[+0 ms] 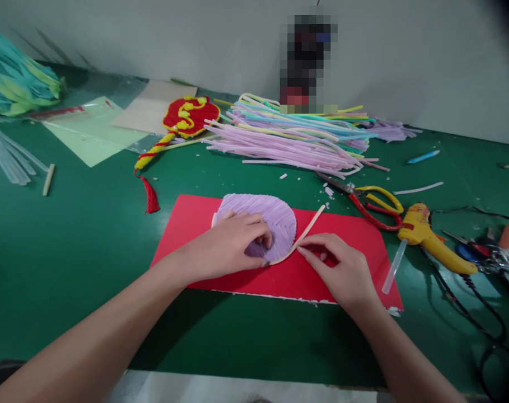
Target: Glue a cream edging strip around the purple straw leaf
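Note:
A rounded lilac panel made of pipe cleaners (279,215) lies flat on a red board (254,285). Across its left and lower part rests my left hand (233,240), fingers curled, holding it down with the thumb by the lower edge. A cream pipe cleaner (311,226) follows the panel's lower right edge, and its free end sticks up to the right. My right hand (338,266) pinches that strip between thumb and forefinger, just off the panel's edge. Another bit of cream edging shows at the panel's left side.
Behind the board lie a heap of pastel pipe cleaners (288,140) and a red and yellow fan (185,117) with a tassel. Scissors (376,207) and a yellow glue gun (439,243) with a cable are at right. Glue sticks (10,151) lie at left.

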The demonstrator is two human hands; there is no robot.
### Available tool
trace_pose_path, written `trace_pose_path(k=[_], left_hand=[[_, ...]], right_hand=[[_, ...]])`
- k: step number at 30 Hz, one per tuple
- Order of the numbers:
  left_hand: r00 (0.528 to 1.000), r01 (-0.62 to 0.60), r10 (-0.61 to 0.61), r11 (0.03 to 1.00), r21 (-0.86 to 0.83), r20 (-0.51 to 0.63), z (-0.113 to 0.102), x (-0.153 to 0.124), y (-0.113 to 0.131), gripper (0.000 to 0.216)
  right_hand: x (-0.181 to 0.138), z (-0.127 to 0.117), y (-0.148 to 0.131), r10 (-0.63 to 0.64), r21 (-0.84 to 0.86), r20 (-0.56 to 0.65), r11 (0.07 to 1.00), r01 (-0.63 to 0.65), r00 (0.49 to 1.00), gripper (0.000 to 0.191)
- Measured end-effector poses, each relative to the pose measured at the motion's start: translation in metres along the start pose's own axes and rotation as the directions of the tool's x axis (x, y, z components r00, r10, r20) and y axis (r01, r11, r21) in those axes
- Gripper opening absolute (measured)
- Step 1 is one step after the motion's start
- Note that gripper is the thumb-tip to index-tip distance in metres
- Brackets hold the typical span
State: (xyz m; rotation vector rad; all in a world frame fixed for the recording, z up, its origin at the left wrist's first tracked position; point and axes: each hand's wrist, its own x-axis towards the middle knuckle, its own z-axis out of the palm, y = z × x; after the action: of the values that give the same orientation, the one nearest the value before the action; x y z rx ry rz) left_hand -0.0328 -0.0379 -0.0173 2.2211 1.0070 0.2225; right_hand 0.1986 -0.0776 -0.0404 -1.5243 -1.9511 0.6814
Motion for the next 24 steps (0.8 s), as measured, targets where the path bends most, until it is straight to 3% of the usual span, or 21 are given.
trace_pose_path(k=[24], left_hand=[[1.000, -0.017, 0.017, 0.999, -0.036, 0.007, -0.0005, 0.0001, -0.0054, 0.011]], right_hand=[[0.0004, -0.0002, -0.0002, -0.010, -0.010, 0.000, 1.000, 0.010, 1.000, 0.007]])
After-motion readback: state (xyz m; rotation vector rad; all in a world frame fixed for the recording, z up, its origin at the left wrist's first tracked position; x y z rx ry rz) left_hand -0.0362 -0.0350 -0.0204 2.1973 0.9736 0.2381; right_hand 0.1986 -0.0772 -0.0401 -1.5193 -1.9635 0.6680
